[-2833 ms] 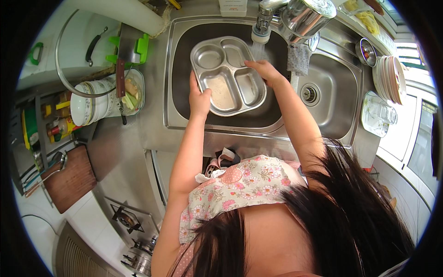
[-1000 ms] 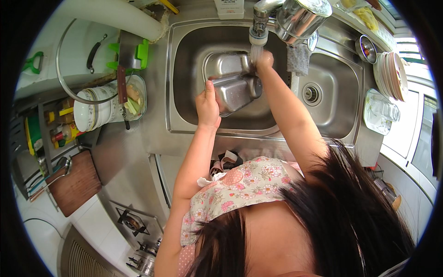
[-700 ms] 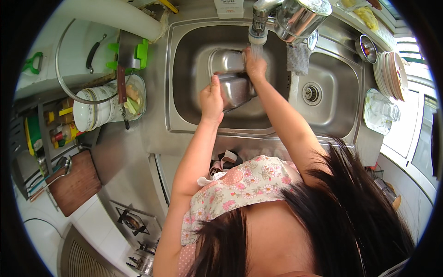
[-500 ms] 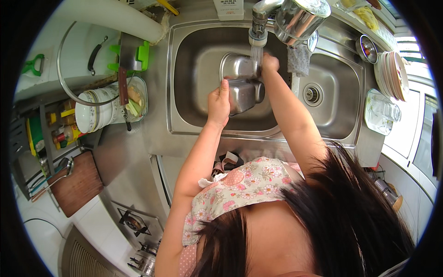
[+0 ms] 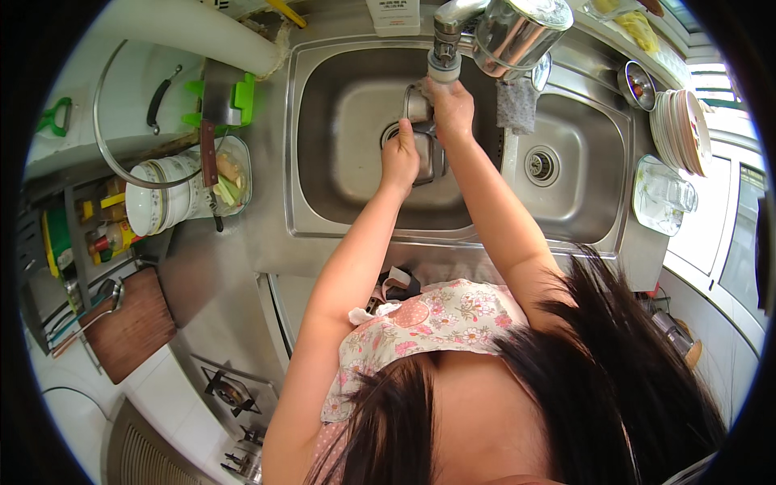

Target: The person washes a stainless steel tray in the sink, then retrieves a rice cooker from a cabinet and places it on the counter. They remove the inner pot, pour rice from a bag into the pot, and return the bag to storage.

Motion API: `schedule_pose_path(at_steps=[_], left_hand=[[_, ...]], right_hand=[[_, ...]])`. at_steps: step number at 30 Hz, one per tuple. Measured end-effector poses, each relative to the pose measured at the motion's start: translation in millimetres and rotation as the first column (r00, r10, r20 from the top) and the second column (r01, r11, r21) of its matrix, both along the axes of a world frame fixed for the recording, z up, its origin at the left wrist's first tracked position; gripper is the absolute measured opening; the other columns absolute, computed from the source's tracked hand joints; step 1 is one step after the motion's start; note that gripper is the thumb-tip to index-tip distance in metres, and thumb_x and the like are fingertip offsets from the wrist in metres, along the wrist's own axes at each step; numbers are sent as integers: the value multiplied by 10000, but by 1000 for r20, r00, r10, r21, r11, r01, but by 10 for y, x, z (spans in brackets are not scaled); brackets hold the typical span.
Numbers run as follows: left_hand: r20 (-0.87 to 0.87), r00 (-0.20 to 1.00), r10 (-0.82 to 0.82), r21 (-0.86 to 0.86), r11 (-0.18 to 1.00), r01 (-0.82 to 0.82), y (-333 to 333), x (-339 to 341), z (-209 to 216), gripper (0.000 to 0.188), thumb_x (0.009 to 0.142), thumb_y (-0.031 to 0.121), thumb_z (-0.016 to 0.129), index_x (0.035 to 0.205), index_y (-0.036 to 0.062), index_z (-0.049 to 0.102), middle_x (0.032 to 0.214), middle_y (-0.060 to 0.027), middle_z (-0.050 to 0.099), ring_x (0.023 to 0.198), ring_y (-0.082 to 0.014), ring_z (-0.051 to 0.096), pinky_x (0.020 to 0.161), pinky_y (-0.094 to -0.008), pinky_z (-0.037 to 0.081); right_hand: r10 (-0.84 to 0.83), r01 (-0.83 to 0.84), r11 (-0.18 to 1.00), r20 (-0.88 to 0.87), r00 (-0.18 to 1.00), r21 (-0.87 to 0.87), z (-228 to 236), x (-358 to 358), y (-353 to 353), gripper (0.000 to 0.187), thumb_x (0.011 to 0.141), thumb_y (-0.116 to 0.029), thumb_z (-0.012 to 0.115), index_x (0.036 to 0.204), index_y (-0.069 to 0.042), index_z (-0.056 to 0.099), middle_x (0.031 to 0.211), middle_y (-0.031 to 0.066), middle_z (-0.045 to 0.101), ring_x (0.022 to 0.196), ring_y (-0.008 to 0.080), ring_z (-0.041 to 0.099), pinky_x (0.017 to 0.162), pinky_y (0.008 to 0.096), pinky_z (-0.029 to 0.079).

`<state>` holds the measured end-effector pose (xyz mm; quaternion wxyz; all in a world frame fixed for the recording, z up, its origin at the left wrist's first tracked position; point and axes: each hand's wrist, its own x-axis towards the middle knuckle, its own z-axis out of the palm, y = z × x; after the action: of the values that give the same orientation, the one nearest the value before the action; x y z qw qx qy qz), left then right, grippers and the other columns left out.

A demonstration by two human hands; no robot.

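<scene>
A shiny stainless-steel rectangular container [image 5: 428,167] is tilted over the left sink basin [image 5: 339,178]. My left hand [image 5: 401,158] grips its near left side, thumb up along the rim. Close under the tap [image 5: 444,66], my right hand [image 5: 454,111] is at the container's far right side with its fingers curled. What those fingers hold, if anything, is hidden, and the water stream is mostly covered by that hand.
A grey cloth [image 5: 516,105] hangs over the divider by the right basin [image 5: 594,174]. Stacked plates [image 5: 681,133] and a glass tray [image 5: 653,198] stand at the right. Bowls [image 5: 158,198] and a knife [image 5: 208,149] are at the left.
The container has turned and tilted in my hands, showing a narrower side. My left hand has shifted right, and my right hand has moved slightly left, close under the tap.
</scene>
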<state>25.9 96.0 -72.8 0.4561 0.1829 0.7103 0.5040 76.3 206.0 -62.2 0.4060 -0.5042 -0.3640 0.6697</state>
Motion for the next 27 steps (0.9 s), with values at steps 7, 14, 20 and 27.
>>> schedule_pose_path(at_steps=[7,14,20,27], left_hand=[[141,984,105,35,993,-111,228,4,276,618,944,516,300,1005,-25,594,875,-49,606,797,-112,532,711,-265,431],[23,1000,14,-30,999,-13,99,-164,92,593,942,518,308,669,26,496,666,11,491,625,-84,423,546,-274,364],[192,964,183,93,975,-204,155,-66,227,562,940,514,331,680,40,488,656,15,446,612,-80,380,532,-274,349],[367,830,420,137,858,-495,227,-207,180,554,944,487,342,1017,-15,566,975,-80,596,862,-161,572,731,-314,474]], right_hand=[[61,-306,750,400,915,587,147,-29,-248,166,811,-117,617,944,-22,647,1095,91,634,989,189,605,848,281,452],[33,-169,880,298,954,444,40,-121,-47,171,793,-160,632,911,-37,645,1025,155,640,887,236,634,745,316,472],[150,-170,984,282,948,47,-227,-112,190,325,793,-318,642,852,1,613,807,85,623,738,141,534,659,303,423],[322,-477,849,493,809,227,369,15,-417,187,765,-188,640,760,-39,527,867,161,644,697,187,589,648,304,462]])
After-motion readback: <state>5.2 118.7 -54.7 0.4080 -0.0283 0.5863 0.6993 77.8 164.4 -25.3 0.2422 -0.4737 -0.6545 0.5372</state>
